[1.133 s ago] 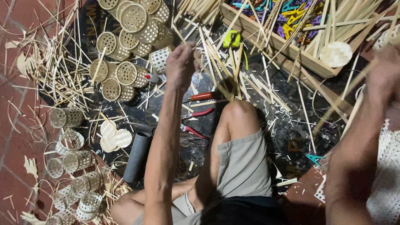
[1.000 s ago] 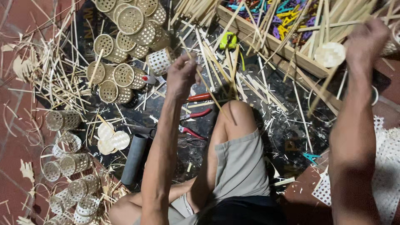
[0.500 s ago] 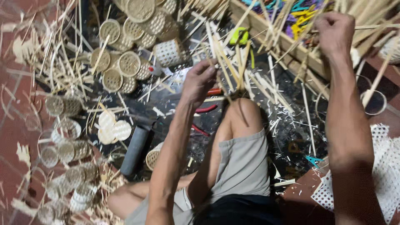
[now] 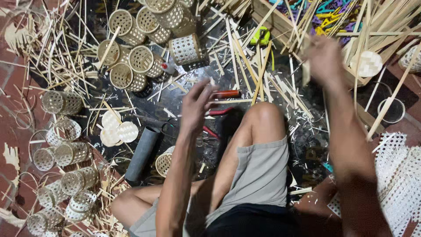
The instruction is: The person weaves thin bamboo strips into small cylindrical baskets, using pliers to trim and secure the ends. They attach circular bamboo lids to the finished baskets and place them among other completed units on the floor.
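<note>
My left hand [image 4: 197,103] hovers with fingers spread and nothing in it, just above a red-handled tool [image 4: 226,93] on the dark floor and left of my raised knee [image 4: 264,117]. My right hand [image 4: 324,58] is blurred in front of a wooden crate [image 4: 280,19] full of bamboo strips. Its fingers are closed around a thin bamboo strip [image 4: 306,72] that hangs down from it. Loose bamboo strips [image 4: 245,61] lie scattered between the two hands.
Several woven bamboo cylinders [image 4: 140,59] are piled at the top left, and more [image 4: 61,103] stand along the left. Round woven discs [image 4: 118,131], a grey tube [image 4: 142,153], a small basket [image 4: 164,162], a yellow tape measure [image 4: 262,35] and a white woven mat [image 4: 401,175] lie around.
My right hand has come back down and left from the crate with a strip. The left hand pulled back from the cylinders towards my knee and its fingers spread.
</note>
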Available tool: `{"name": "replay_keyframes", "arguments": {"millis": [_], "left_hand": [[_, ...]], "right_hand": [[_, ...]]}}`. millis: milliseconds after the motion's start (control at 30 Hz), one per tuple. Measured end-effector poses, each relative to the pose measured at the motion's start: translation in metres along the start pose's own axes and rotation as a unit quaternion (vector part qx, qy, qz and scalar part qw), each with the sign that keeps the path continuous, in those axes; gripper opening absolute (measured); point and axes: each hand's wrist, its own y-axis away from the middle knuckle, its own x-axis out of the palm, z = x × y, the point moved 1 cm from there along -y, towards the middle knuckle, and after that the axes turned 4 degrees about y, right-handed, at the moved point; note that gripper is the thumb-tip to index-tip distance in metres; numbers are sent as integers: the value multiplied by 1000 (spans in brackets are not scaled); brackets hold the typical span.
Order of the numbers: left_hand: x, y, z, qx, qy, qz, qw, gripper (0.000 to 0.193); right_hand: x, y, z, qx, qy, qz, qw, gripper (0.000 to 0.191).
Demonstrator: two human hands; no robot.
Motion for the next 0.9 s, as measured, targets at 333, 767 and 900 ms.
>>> {"name": "replay_keyframes", "arguments": {"millis": [333, 767, 900], "left_hand": [[-204, 219, 65, 87, 36, -397, 913, 18], [-219, 234, 130, 70, 103, -353, 927, 16], [-224, 219, 117, 113, -170, -365, 908, 20]], "right_hand": [[13, -121, 29, -236, 303, -80, 920, 26], [9, -88, 56, 31, -134, 134, 981, 9], [48, 27, 46, 19, -371, 176, 912, 11]]}}
